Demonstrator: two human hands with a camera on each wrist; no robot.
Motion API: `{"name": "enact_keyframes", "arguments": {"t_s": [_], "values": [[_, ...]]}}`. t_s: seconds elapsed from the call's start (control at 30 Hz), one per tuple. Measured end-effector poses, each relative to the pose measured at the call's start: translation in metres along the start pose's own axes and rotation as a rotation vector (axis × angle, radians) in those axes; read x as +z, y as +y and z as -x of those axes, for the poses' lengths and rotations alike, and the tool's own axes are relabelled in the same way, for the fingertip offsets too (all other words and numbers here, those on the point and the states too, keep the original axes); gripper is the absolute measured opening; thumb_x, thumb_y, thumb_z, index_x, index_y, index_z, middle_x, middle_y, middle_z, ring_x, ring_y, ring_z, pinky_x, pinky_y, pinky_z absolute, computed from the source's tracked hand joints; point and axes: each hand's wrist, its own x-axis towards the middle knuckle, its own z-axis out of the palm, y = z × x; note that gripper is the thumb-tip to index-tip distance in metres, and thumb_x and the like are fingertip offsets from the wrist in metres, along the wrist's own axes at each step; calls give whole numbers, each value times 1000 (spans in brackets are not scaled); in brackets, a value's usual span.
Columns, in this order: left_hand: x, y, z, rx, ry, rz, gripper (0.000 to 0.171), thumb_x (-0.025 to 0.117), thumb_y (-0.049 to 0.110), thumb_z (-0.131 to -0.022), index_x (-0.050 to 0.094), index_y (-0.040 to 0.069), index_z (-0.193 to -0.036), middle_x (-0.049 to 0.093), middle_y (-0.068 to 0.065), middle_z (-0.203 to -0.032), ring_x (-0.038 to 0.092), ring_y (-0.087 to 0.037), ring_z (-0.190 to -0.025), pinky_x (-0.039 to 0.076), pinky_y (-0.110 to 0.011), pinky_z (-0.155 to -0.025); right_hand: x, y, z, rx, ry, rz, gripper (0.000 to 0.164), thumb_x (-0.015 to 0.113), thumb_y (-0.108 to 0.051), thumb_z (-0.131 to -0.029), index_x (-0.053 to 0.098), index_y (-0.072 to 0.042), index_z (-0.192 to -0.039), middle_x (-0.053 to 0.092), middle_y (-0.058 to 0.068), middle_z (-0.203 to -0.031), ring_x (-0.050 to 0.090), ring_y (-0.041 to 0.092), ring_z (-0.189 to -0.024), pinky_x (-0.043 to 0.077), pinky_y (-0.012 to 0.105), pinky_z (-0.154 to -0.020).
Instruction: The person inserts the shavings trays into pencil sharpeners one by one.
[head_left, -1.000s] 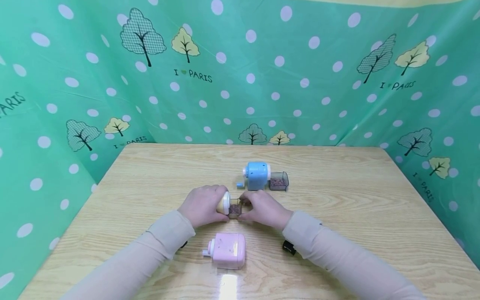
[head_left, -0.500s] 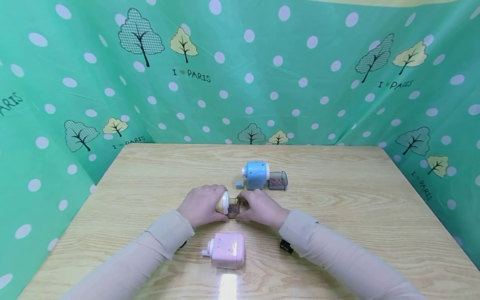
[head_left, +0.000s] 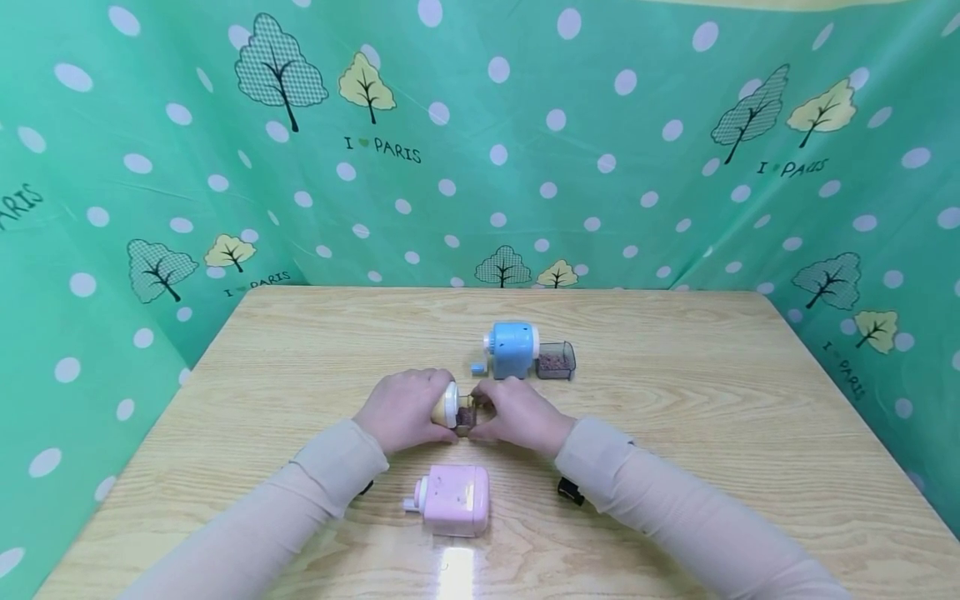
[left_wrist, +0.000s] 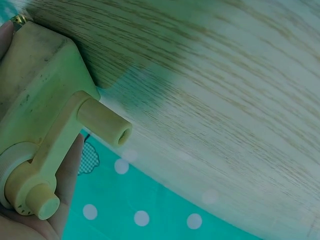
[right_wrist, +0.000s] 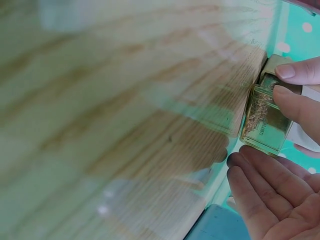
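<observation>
Hanging cloth: green, white-dotted, printed with trees and "I PARIS"; beyond both hands.
Table: pale wood grain, under both hands.
Sleeves: pale, cuffed at both wrists, flanking the pink unit.
Left hand: wrapped round the yellow body, covering most of it from above.
Right hand: thumb and fingers holding the clear drawer, masking its far end.
Pink sharpener: nearer the person than the hands, between the forearms; smudged top, crank leftward.
Blue sharpener: just beyond the right hand; crank leftward, smoky drawer out on its right with reddish-brown shavings.
Yellow sharpener: in the left hand, facing the right; pale yellow, dark flecks, white-rimmed face.
Clear drawer: projecting from that face between the hands; transparent, brownish, shavings inside.
Yellow crank: on the end away from the right hand; stubby, hollow-ended handle.
</observation>
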Motion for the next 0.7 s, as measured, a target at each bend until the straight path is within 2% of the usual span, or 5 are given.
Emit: {"name": "enact_keyframes", "arguments": {"t_s": [0.7], "values": [[0,0,0,-2,5,-6,60,87,49,-61,59,12,-98,62,3,-79,54,-13,-64,51,-35,-56,1,-3,-3,-34,11,4,53,83,-30,-75,69,1,-116,75,14,-108,71,22,-94,57,35,-86]]}}
